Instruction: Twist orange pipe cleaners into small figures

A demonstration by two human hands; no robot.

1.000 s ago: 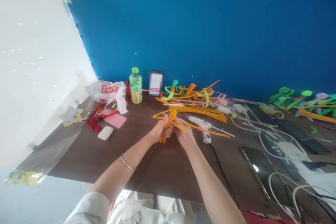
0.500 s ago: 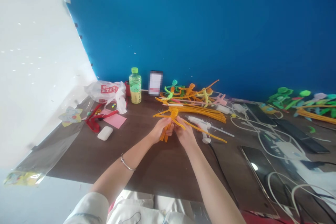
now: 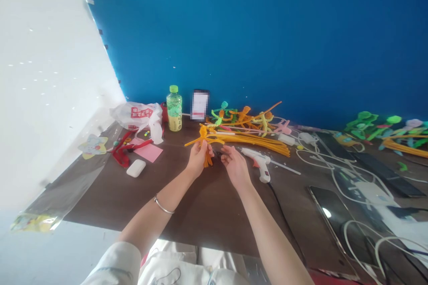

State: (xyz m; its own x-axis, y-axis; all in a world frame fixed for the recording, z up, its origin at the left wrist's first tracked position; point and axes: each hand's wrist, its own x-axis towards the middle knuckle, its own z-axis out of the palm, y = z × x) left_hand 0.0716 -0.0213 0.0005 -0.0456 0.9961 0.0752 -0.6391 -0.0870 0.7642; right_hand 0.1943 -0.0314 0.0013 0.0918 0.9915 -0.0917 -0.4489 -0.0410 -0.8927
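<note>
My left hand [image 3: 198,159] is closed around an orange pipe-cleaner figure [image 3: 203,132]. Its rounded head and two thin side strands show above my fingers, and a bundle of strands hangs below them. Just to the right, my right hand [image 3: 236,165] is raised with fingers bent and apart. A small dark patch by its fingertips is too blurred to make out. Behind both hands lies a bundle of orange pipe cleaners [image 3: 264,143]. Close to my right hand rests a white glue gun [image 3: 261,162] with a glue stick in its back end.
A bottle [image 3: 174,111], a propped phone [image 3: 199,106] and a plastic bag [image 3: 137,115] stand along the back. Left are pink paper [image 3: 150,151] and a white case [image 3: 136,168]. Finished pipe-cleaner figures [image 3: 245,113] lie behind; cables and a dark phone [image 3: 331,216] fill the right.
My right hand has come away from the orange figure, and its fingers have spread. My left hand has shifted left and up with the figure. The long strand reaching right no longer shows.
</note>
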